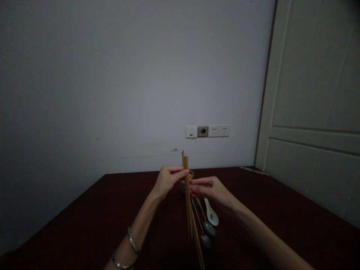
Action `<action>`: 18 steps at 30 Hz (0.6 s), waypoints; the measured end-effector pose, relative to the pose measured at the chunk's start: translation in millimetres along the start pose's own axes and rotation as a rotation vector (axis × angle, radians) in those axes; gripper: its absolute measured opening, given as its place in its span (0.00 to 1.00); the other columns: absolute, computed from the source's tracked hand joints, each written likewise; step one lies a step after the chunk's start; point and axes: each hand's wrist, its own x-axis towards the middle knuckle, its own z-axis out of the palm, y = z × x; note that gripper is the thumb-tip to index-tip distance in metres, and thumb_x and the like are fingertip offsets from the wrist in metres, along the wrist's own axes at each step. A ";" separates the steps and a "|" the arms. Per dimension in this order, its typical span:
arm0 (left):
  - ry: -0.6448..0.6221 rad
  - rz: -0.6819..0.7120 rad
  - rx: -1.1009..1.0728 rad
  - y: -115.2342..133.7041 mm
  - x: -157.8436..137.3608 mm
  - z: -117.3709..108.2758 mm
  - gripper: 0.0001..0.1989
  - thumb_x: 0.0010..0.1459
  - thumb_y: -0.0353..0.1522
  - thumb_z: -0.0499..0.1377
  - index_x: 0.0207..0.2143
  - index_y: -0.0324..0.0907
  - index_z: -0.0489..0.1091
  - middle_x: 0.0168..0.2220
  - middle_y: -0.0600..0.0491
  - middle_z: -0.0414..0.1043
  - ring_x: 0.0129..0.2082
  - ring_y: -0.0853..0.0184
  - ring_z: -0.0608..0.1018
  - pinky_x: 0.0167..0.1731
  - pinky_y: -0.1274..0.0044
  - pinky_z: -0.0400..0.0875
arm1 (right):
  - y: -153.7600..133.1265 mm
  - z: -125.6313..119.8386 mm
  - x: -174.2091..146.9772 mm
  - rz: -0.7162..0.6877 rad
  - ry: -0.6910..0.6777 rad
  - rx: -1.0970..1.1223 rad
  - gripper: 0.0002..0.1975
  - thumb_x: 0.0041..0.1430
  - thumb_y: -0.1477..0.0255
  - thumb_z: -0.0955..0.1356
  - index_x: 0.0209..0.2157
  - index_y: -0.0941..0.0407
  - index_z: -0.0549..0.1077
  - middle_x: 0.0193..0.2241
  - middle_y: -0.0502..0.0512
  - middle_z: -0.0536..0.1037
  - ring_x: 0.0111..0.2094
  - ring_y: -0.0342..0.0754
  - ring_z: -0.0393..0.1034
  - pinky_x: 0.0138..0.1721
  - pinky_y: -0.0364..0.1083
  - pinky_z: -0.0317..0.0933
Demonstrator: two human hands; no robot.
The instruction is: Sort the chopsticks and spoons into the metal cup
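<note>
Several wooden chopsticks [188, 202] are held upright in a loose bundle above the table, their lower ends spreading apart. My left hand [168, 179] pinches them near the top between thumb and fingers. From the right, my right hand [206, 188] closes its fingertips on the same chopsticks a little lower. Behind the bundle, a round container [191, 174] shows only part of its rim and side. Two metal spoons [206, 240] [209, 228] and a white spoon [212, 216] with a blue mark lie on the table just right of the chopsticks.
The dark red table [126, 210] reaches back to a pale wall [126, 82]. Wall sockets [218, 131] sit above its back edge. A thin strip [253, 170] lies at the back right corner, beside a panelled door [315, 112].
</note>
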 end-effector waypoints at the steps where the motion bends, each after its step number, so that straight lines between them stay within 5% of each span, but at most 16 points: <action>1: 0.012 -0.008 -0.006 -1.3 1.0 -0.5 0.12 0.47 0.35 0.61 0.28 0.33 0.75 0.27 0.46 0.76 0.26 0.67 0.76 0.26 0.79 0.69 | 6.3 3.8 -1.6 0.023 -0.010 0.015 0.22 0.38 0.63 0.73 0.36 0.60 0.76 0.33 0.62 0.78 0.36 0.51 0.72 0.42 0.52 0.63; 8: 0.036 -0.032 -0.030 -12.5 6.6 -2.3 0.12 0.46 0.35 0.61 0.28 0.33 0.75 0.26 0.46 0.76 0.26 0.67 0.76 0.26 0.79 0.70 | 23.6 17.0 7.6 0.007 0.107 -0.019 0.20 0.36 0.59 0.72 0.28 0.61 0.77 0.28 0.59 0.78 0.30 0.50 0.72 0.33 0.48 0.67; 18: 0.047 -0.099 -0.047 -17.9 12.1 -7.1 0.13 0.45 0.36 0.62 0.26 0.33 0.74 0.25 0.47 0.75 0.24 0.68 0.75 0.24 0.80 0.68 | 31.3 11.1 28.1 0.022 0.065 -0.012 0.18 0.33 0.61 0.74 0.24 0.62 0.76 0.23 0.56 0.77 0.24 0.46 0.71 0.28 0.45 0.68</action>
